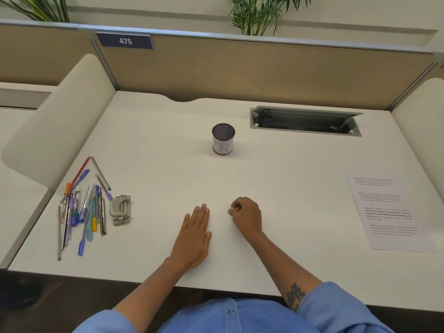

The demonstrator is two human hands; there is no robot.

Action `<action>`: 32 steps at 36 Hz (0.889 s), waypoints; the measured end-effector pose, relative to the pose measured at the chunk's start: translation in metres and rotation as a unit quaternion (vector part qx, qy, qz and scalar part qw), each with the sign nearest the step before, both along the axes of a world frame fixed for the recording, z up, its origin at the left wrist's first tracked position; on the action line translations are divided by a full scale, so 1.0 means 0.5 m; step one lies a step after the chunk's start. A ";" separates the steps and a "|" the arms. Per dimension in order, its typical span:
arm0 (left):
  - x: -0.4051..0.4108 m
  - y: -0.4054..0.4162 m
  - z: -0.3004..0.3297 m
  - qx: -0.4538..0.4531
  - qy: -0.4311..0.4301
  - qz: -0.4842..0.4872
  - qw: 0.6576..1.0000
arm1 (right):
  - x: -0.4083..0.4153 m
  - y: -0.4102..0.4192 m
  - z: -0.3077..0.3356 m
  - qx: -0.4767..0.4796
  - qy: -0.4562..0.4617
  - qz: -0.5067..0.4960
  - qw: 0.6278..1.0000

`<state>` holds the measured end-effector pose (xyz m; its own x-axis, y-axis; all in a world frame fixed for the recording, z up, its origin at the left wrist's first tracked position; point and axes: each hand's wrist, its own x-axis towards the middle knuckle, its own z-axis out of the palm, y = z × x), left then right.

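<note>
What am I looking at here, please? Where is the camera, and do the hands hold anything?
There is no machine: a person sits at a desk, and one camera worn on the head looks down. The left hand lies flat on the desk; the right hand rests with curled fingers. Neither holds anything. On the left lie a heap of pens and a hole punch. In the middle stands a mesh cup, and a printed sheet lies on the right.

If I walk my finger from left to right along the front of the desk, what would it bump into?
Pile of pens → hole punch → left hand, lying flat → right hand, fingers curled → printed sheet of paper. The things farther back on the desk are left out.
</note>
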<state>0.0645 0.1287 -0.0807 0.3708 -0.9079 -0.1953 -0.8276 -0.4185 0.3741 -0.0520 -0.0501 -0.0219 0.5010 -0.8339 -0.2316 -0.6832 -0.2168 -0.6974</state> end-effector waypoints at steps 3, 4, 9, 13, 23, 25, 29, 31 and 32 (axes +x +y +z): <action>-0.001 0.001 -0.002 0.000 -0.003 0.000 1.000 | 0.008 -0.006 -0.002 -0.011 -0.001 0.011 1.000; -0.001 0.001 -0.003 -0.001 -0.003 0.000 1.000 | 0.010 -0.008 -0.002 -0.014 -0.001 0.013 1.000; -0.003 0.001 -0.005 -0.008 -0.006 0.002 1.000 | 0.018 -0.016 -0.007 -0.027 0.003 0.029 0.999; -0.004 0.000 -0.008 -0.005 -0.018 0.001 1.000 | 0.021 -0.018 -0.010 -0.040 0.008 0.041 0.998; -0.006 0.000 -0.014 -0.011 -0.021 0.008 1.000 | 0.028 -0.016 -0.017 -0.078 0.042 0.081 0.993; -0.006 0.001 -0.016 -0.012 -0.024 0.008 1.000 | 0.030 -0.014 -0.019 -0.095 0.055 0.094 0.989; -0.008 0.002 -0.018 -0.015 -0.029 0.009 0.999 | 0.036 -0.012 -0.020 -0.106 0.069 0.098 0.987; -0.008 0.003 -0.020 -0.020 -0.030 0.010 0.999 | 0.037 -0.010 -0.019 -0.108 0.073 0.098 0.987; -0.009 0.003 -0.020 -0.021 -0.032 0.010 0.999 | 0.038 -0.008 -0.019 -0.110 0.077 0.098 0.986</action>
